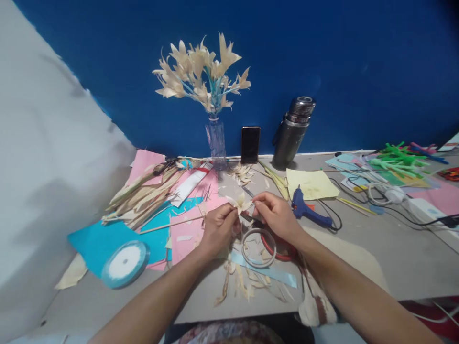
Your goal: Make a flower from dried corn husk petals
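Note:
A small cream flower of dried husk petals [241, 204] stands between my two hands above the middle of the table. My left hand [219, 227] is closed around its base, and a thin stick [170, 224] lies or points out to that hand's left. On the other side, my right hand [274, 212] pinches at the tip of a petal. Beneath my hands are a ring-shaped roll of tape [258, 264] and red-handled scissors [283, 257], partly hidden by my right hand. A strip of light blue ribbon [279, 275] lies among husk scraps [242, 282].
A bottle [215, 143] holding husk flowers [201, 67], a phone [250, 145] and a flask [292, 136] stand along the blue wall. A blue glue gun [308, 212] lies at right. Dried husks [143, 198] and a ribbon spool [125, 264] are at left.

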`<state>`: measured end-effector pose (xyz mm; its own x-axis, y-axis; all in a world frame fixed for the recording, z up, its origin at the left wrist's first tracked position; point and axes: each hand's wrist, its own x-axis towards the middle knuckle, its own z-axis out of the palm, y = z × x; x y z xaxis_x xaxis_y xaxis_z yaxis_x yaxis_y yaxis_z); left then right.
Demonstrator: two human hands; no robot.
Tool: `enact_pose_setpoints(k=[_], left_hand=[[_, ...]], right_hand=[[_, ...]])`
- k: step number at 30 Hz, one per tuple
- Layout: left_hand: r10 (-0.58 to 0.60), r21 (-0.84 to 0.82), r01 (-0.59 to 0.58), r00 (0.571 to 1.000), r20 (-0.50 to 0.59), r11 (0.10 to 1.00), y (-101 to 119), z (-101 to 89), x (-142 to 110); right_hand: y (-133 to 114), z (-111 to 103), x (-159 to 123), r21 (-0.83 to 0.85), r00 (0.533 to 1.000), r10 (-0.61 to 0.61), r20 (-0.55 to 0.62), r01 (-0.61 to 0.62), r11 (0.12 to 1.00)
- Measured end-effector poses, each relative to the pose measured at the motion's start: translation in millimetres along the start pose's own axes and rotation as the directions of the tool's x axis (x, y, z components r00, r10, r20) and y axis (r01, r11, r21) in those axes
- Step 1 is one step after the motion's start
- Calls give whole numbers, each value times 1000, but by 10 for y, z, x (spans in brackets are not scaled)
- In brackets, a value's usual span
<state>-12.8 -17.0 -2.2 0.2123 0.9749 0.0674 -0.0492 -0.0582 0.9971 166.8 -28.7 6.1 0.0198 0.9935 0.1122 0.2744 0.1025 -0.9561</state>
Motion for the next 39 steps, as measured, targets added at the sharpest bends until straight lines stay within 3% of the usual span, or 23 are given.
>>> enact_pose_setpoints(k=[4, 12, 16, 19, 21, 23, 25, 30, 39], left_hand=[[137, 144, -132, 990, -27, 981, -29, -16, 8], [213, 269, -187, 975, -68, 945, -45, -49, 8], [285, 306, -254, 957, -59, 917, -69, -64, 3], [311, 327, -287, 950, -23, 900, -57, -59, -2], [280, 300, -268, 960, 2, 915, -40, -43, -11], [179, 219, -183, 983, 40, 958, -25, -19, -21], [43, 137, -54, 996, 81, 989, -14, 6, -27], [-152, 17, 151, 980, 126, 988, 16, 53, -19], [-186, -118, 212, 962, 201, 970, 84, 89, -15]], right_hand=[[-2, 40, -43, -48, 998, -32, 58, 35, 998], [-11, 35, -57, -133, 992, -90, 83, 101, 986], [-26, 51, -109, -223, 972, -229, 51, 235, 946], [-26, 55, -150, -368, 904, -425, -47, 380, 849], [-19, 45, -166, -451, 813, -581, -44, 503, 737], [-10, 27, -172, -492, 730, -684, -8, 592, 638], [-6, 6, -170, -508, 694, -720, 19, 627, 591], [-11, -31, -158, -528, 700, -712, 60, 627, 573], [-42, -72, -143, -606, 722, -686, 94, 588, 536]])
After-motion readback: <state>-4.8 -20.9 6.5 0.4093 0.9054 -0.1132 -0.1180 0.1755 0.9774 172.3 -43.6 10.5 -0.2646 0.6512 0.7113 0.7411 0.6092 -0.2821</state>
